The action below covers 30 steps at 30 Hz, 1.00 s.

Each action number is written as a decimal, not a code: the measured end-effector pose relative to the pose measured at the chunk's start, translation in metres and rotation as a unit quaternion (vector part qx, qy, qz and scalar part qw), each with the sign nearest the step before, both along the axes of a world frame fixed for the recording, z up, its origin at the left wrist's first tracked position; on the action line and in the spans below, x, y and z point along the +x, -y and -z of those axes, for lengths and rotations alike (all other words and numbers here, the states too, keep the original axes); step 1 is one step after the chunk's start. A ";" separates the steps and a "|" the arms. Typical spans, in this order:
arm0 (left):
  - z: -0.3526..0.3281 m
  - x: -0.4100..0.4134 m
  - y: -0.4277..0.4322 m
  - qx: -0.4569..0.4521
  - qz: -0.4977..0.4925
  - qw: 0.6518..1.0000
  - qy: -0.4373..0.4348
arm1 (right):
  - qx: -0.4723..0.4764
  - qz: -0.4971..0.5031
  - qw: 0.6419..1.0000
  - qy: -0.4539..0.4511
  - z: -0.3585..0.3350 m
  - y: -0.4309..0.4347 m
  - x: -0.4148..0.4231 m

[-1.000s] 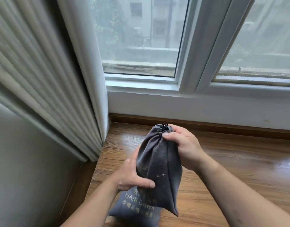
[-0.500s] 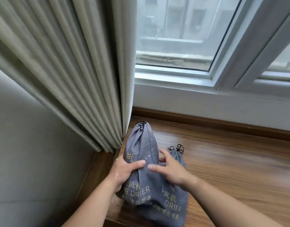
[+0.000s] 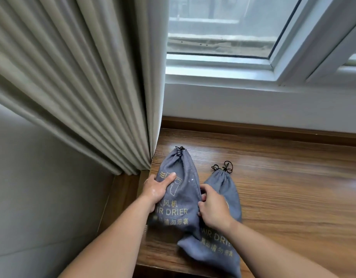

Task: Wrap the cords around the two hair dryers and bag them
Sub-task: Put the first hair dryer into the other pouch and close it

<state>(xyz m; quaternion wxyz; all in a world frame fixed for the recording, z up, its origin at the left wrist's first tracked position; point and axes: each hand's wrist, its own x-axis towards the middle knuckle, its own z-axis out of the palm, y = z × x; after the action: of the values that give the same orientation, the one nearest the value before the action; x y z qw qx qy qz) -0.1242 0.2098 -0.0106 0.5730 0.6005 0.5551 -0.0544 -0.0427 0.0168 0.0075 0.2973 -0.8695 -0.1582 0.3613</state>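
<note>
Two drawstring pouches lie side by side near the wooden sill's (image 3: 283, 177) left edge, cinched necks pointing toward the window. The left hand (image 3: 157, 189) clasps the left pouch (image 3: 179, 197). The right hand (image 3: 213, 209), fingers curled, pinches at the seam where it overlaps the right pouch (image 3: 227, 189).

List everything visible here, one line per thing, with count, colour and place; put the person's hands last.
drawstring bags: 2, grey-blue with gold print, lying side by side on the ledge; left bag, right bag, both drawn shut
black drawstrings: 2, one at each bag's top
wooden ledge: 1, brown, under the window
curtain: 1, beige, pleated, left
window: white frame, above the ledge
wall: grey, lower left
left hand: 1, gripping the left bag
right hand: 1, on the bags where they meet
</note>
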 end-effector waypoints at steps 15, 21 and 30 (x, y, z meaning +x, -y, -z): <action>-0.011 -0.053 0.044 0.157 0.308 0.938 0.000 | -0.123 -0.228 0.947 0.190 0.001 0.102 -0.043; -0.006 -0.041 0.051 0.199 0.287 0.937 -0.005 | -0.059 -0.256 0.953 0.149 0.010 0.105 -0.022; -0.006 0.002 0.013 0.220 0.248 0.944 -0.003 | -0.008 -0.246 0.953 0.178 0.012 0.067 0.073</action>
<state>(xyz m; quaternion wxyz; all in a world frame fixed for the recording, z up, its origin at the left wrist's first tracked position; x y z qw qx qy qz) -0.1223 0.1966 -0.0045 0.3936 0.8300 0.3885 -0.0727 0.0307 -0.0507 -0.0041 0.1594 -0.8562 -0.4149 0.2634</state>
